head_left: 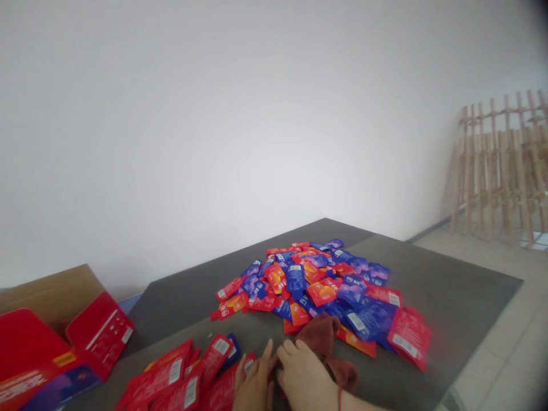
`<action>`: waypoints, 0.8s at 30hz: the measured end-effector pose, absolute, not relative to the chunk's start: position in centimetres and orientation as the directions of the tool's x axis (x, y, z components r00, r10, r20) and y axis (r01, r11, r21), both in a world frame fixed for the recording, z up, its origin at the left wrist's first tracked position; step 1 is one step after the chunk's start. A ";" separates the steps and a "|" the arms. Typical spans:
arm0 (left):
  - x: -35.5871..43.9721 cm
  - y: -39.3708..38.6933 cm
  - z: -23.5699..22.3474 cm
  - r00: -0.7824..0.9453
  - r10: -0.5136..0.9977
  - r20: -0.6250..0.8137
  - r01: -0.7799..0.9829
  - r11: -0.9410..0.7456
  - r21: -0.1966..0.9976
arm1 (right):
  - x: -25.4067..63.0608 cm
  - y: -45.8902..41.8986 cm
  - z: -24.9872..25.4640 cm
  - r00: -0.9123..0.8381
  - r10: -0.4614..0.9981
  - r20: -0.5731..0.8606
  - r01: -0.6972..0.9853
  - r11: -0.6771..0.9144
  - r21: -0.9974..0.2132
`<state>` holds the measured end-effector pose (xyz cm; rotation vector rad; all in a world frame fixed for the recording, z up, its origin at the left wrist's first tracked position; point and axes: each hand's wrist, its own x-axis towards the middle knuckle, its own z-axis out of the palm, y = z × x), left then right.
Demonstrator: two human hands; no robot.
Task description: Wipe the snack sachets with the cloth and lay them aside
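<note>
My left hand (256, 383) is at the bottom centre, its fingers bent around a red packet (249, 362); most of that packet is hidden. Close beside it, my right hand (305, 374) is closed on a brown cloth (320, 335), which bunches out past the knuckles and wrist. The fingertips of both hands nearly meet. Left of my left hand lies a loose stack of red packets (173, 371) with white barcode labels, and a blue packet (232, 349) among them. Beyond my hands spreads a large heap of red and blue packets (295, 279).
An opened red and blue carton (92, 342) stands at the left, with a brown cardboard flap (51, 297) behind it. The dark grey table (454, 291) reaches toward a white wall (240, 142). Wooden racks (499, 171) lean at the far right above a tiled floor.
</note>
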<state>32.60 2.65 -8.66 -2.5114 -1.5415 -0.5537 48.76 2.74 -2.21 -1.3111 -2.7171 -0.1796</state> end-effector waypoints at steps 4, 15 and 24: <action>32.6 2.4 -8.3 0.404 0.846 0.348 0.885 -0.458 0.086 | 51.8 1.6 -1.9 -0.652 0.742 0.155 0.754 0.655 0.034; 33.0 2.3 -7.8 0.408 0.854 0.322 0.890 -0.451 0.069 | 49.2 2.1 -2.7 -0.640 0.735 0.224 0.763 0.643 0.069; 32.7 2.7 -8.8 0.393 0.858 0.330 0.888 -0.448 0.107 | 54.7 1.4 -2.7 -0.308 0.903 0.301 0.950 0.311 0.038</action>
